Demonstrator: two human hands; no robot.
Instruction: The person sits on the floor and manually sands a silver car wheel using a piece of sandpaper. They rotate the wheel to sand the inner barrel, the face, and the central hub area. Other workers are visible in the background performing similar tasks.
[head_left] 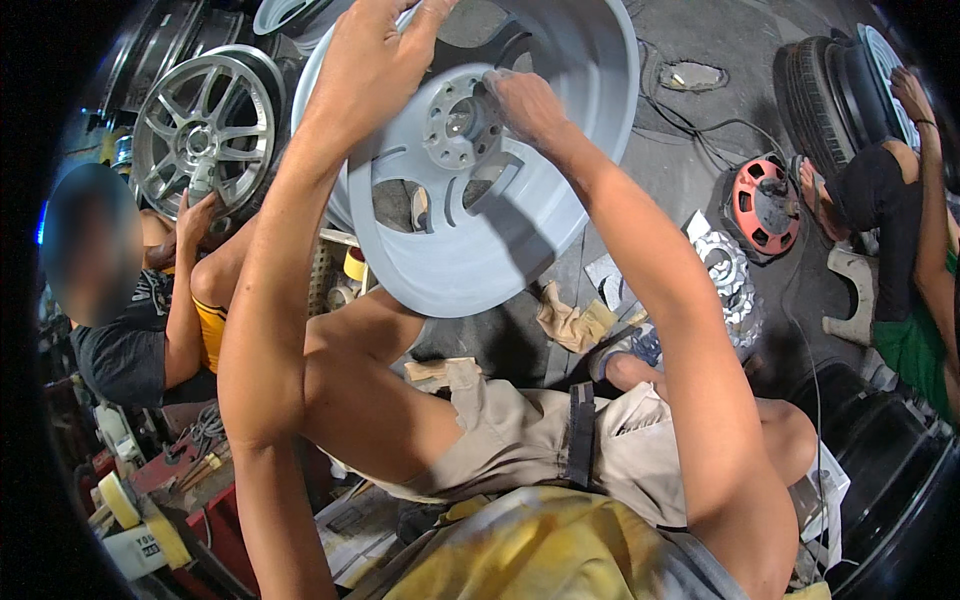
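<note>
A large grey wheel rim (450, 275) stands tilted in front of me, between my bent legs. My left hand (385, 45) grips its upper part; some of the fingers run out of the picture at the top edge. At the right side of the round hub with its bolt holes, my right hand (530, 103) presses against the grey surface with curled fingers. The fingers are slightly blurred, and what they hold, if anything, is hidden. A shadow of my right arm falls across the lower part of the rim.
On the left, a person handles a silver spoked wheel (205, 130). At right, another person touches a wheel beside a black tire (810, 100). A red reel (765, 210) with cables, crumpled tan paper (575, 318) and plastic-wrapped metal parts (730, 280) lie on the floor.
</note>
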